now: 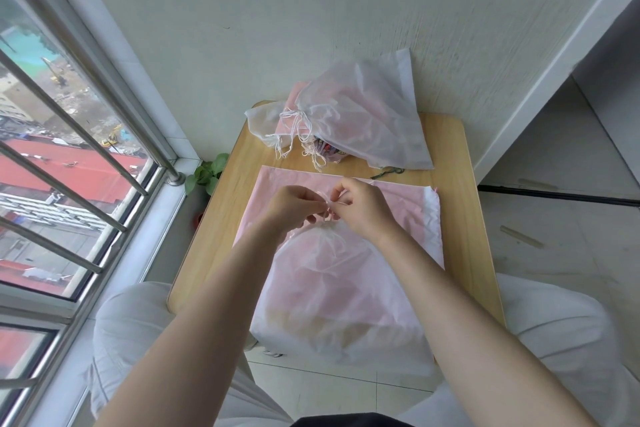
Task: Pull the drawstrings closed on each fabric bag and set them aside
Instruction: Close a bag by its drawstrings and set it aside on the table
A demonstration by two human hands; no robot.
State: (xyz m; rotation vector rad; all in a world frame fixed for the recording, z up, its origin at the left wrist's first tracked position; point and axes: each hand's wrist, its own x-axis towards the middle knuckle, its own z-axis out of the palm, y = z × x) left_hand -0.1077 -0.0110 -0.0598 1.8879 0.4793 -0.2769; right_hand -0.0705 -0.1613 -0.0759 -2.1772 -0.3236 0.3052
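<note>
A translucent white fabric bag (343, 295) lies on the small wooden table (460, 204) in front of me, its neck gathered under my hands. My left hand (294, 206) and my right hand (363, 208) meet above that neck, and each pinches the pale drawstring (329, 208) between fingertips. Under the bag lies a flat pink bag (398, 204) with a white edge at the right. At the table's far end rests a pile of tied bags (356, 114), their white strings dangling toward me.
A barred window (69, 149) runs along the left and a white wall stands behind the table. A small green plant (207, 173) sits by the table's left edge. My knees in white trousers (131, 322) flank the table. Grey floor lies to the right.
</note>
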